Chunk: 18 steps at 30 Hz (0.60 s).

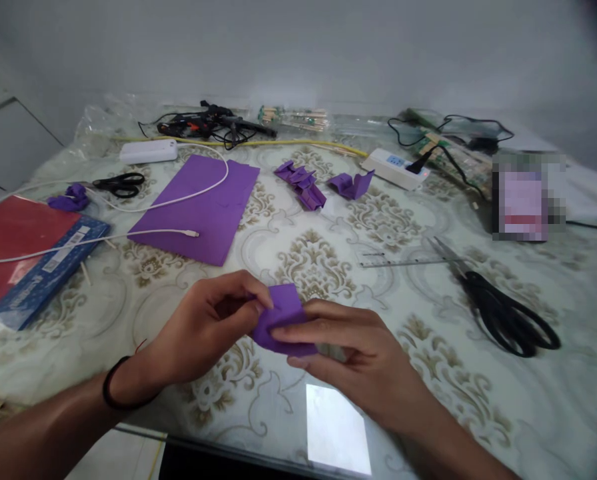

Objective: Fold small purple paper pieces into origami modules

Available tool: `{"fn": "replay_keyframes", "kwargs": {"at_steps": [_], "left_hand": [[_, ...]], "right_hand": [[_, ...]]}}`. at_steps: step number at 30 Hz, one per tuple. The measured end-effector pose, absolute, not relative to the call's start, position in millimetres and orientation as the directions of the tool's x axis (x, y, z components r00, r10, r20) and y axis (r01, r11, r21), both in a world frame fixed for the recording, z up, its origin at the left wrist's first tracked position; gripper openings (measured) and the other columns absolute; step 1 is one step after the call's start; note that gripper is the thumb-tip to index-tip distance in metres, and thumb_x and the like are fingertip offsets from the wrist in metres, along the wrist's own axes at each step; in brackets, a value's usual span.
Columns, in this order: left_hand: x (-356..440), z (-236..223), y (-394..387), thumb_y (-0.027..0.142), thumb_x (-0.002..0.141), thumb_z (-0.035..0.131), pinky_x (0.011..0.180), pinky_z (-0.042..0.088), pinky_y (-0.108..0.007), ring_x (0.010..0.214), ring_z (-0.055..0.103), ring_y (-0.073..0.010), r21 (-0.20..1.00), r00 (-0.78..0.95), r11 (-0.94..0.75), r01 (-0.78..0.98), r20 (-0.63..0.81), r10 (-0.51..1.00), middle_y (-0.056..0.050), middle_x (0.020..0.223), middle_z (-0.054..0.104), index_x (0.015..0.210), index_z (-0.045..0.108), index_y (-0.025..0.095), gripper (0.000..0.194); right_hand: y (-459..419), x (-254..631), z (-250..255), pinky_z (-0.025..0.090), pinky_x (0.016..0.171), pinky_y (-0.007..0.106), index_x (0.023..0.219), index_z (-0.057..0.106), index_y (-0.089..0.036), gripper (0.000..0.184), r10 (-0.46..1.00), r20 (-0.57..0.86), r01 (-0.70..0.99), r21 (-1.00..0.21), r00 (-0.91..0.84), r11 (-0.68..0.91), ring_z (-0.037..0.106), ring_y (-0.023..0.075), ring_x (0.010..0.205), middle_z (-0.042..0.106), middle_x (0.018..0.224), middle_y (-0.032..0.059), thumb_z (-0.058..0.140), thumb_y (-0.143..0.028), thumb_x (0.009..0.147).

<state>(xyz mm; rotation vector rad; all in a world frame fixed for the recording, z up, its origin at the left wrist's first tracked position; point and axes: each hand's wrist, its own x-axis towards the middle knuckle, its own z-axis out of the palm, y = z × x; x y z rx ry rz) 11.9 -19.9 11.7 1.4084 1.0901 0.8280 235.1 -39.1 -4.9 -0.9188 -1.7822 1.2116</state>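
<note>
A small folded piece of purple paper is held between both hands just above the table near its front edge. My left hand pinches the paper's left edge with thumb and fingers; a black band circles that wrist. My right hand grips the paper from the right, one finger laid flat across its front. Both hands are closed on the paper.
A large purple sheet with a white cable over it lies behind. Folded purple pieces, black scissors, a clear ruler, smaller scissors, a power strip, a glue gun and a red and blue packet sit around.
</note>
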Motion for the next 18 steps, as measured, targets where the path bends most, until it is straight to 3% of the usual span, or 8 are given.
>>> {"fn": "replay_keyframes", "kwargs": {"at_steps": [4,7,10,13,18], "left_hand": [[8.4,18.8,-18.8,0.018,0.092,0.064,0.065,0.050,-0.023,0.072,0.063,-0.0136,0.990,0.419,0.027,0.140,-0.084,0.904,-0.001,0.080,0.075,0.090,0.080,0.019,0.016],[8.6,20.0,-20.3,0.022,0.089,0.077,0.074,0.057,-0.025,0.080,0.070,-0.0155,0.990,0.477,0.103,0.094,-0.135,0.868,-0.002,0.087,0.077,0.094,0.080,0.019,0.007],[11.7,17.0,-22.4,0.020,0.084,0.086,0.084,0.060,-0.027,0.087,0.075,-0.0165,0.987,0.503,0.144,0.070,-0.160,0.849,-0.001,0.092,0.078,0.095,0.080,0.019,0.013],[14.5,13.4,-23.3,0.018,0.088,0.082,0.076,0.059,-0.023,0.083,0.075,-0.0142,0.988,0.470,0.106,0.109,-0.145,0.871,0.000,0.090,0.078,0.090,0.081,0.020,0.003],[17.1,12.1,-23.4,0.015,0.088,0.081,0.063,0.052,-0.019,0.072,0.068,-0.0111,0.975,0.398,0.005,0.221,-0.095,0.912,0.001,0.080,0.075,0.085,0.085,0.022,0.009]], "right_hand": [[-37.0,235.8,-1.2,0.062,0.076,0.035,0.099,0.089,-0.031,0.011,0.920,0.143,0.106,-0.975,-0.364,0.194,0.077,0.0218,0.082,0.083,0.092,0.0036,0.080,-0.027,0.094],[-36.4,235.1,-0.7,0.059,0.071,0.032,0.086,0.087,-0.028,0.014,0.943,0.120,0.069,-0.987,-0.310,0.148,0.074,0.0196,0.076,0.081,0.084,0.0028,0.077,-0.025,0.095],[-37.6,232.7,-2.4,0.054,0.063,0.029,0.073,0.082,-0.024,0.021,0.966,0.077,0.064,-0.993,-0.249,0.096,0.068,0.0171,0.069,0.075,0.072,0.0014,0.079,-0.030,0.093],[-39.6,230.0,-3.6,0.055,0.064,0.029,0.071,0.078,-0.022,0.025,0.973,-0.009,0.045,-0.999,-0.231,0.002,0.069,0.0171,0.069,0.076,0.071,0.0018,0.081,-0.036,0.092],[-42.4,227.1,-4.6,0.058,0.064,0.029,0.071,0.074,-0.021,0.030,0.978,-0.093,0.031,-0.996,-0.189,-0.089,0.073,0.0174,0.067,0.078,0.070,0.0022,0.083,-0.043,0.088]]}}
